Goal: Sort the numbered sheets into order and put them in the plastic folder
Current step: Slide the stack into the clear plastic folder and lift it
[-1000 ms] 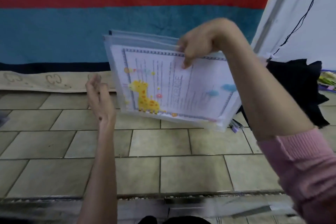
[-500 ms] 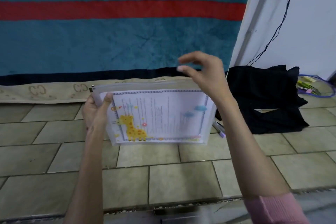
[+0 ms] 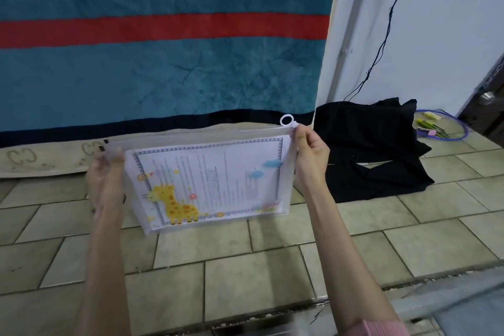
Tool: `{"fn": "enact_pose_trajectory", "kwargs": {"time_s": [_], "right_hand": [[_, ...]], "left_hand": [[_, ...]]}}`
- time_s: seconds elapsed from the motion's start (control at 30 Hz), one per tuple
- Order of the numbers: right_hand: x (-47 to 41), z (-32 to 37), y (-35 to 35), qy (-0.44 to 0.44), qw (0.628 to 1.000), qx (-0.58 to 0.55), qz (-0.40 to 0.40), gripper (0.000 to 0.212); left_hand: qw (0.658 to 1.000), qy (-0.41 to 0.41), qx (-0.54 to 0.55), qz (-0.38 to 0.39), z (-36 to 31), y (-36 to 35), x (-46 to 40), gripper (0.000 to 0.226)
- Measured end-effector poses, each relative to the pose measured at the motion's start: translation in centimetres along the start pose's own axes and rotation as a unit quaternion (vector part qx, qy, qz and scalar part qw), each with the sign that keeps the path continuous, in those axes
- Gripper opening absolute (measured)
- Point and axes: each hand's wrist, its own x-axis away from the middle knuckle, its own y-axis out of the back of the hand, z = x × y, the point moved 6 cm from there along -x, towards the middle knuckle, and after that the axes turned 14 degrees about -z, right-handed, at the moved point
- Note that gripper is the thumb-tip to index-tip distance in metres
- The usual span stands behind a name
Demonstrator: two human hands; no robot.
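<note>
The translucent plastic zip folder [image 3: 207, 180] holding giraffe-printed sheets [image 3: 210, 180] looked light and floppy; left hand [image 3: 105, 174] gripped its left edge, right hand [image 3: 311, 155] fingers [image 3: 300, 139] pinched beside the ring slider [image 3: 287, 120].

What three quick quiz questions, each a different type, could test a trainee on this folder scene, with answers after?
1. True or false: the sheets are already inside the plastic folder.
2. Which hand is at the zipper pull? A) left hand B) right hand C) neither
3. Fill in: the top sheet shows a yellow ____.

Key:
1. True.
2. B. The right hand pinches the top right corner by the pull; the left hand holds the folder's left edge.
3. Giraffe.
</note>
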Motion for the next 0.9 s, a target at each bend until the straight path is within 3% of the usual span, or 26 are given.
{"fn": "enact_pose_trajectory", "kwargs": {"time_s": [0.07,0.13,0.17,0.23,0.3,0.37,0.47,0.6,0.73,0.9], "right_hand": [[-0.2,-0.5,0.1,-0.019,1.000,-0.007,0.002,0.025],[-0.4,-0.8,0.2,-0.029,0.999,-0.020,0.011,0.024],[-0.5,-0.8,0.3,-0.032,0.999,-0.027,0.015,0.022],[-0.6,-0.9,0.2,-0.039,0.998,-0.040,0.024,0.019],[-0.6,-0.8,0.2,-0.035,0.998,-0.040,0.030,0.020],[-0.6,-0.9,0.1,-0.036,0.998,-0.043,0.036,0.020],[-0.7,-0.8,0.2,-0.038,0.997,-0.051,0.042,0.018],[-0.6,-0.5,0.2,-0.009,0.998,-0.039,0.046,0.033],[-0.9,-0.3,0.2,0.006,0.999,-0.030,0.014,0.020],[-1.2,-0.3,-0.1,0.041,0.999,-0.017,0.012,0.010]], "left_hand": [[0.990,-0.064,0.015,-0.127,-2.7,0.8,0.4,0.027],[0.955,-0.205,-0.003,-0.214,-7.3,-0.2,2.6,0.031],[0.948,-0.269,-0.015,-0.171,-9.2,-2.4,4.0,0.029],[0.943,-0.325,-0.061,0.041,-11.8,-9.0,8.2,0.026],[0.892,-0.337,-0.173,0.246,-11.7,-15.5,12.8,0.036],[0.835,-0.330,-0.268,0.350,-9.9,-19.5,15.8,0.045],[0.818,-0.346,-0.287,0.359,-8.4,-21.5,16.9,0.029],[0.813,-0.384,-0.298,0.321,-9.2,-20.9,16.2,0.024],[0.795,-0.391,-0.349,0.304,-10.0,-18.9,13.0,0.021],[0.804,-0.340,-0.407,0.271,-10.4,-13.3,6.6,0.024]]}}
